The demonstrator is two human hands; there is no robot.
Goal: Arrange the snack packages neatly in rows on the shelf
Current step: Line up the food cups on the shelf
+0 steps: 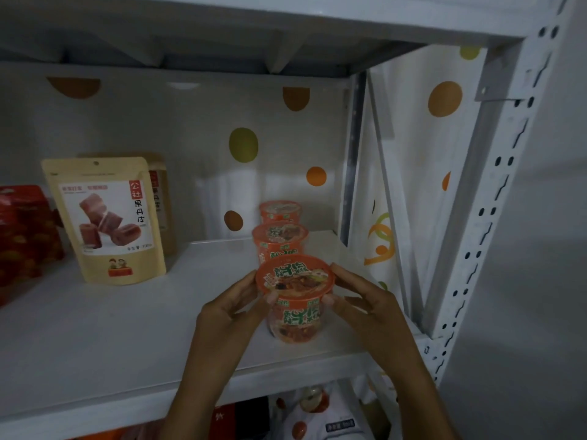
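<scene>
Both hands hold the front orange cup (297, 315) at its lid rim. The left hand (228, 309) and the right hand (365, 300) each have a grip pinching the rim between thumb and fingers. The cup sits near the front edge of the white shelf (127, 338), heading a row with a second cup (280, 239) and a third cup (279, 211) behind it. A tan pouch (108, 220) stands upright to the left, beside a red package (22, 236).

Shop or stockroom, white slotted metal shelving (495, 198), packaged snack pouches (108, 217), noodle cups (281, 239) in a row
</scene>
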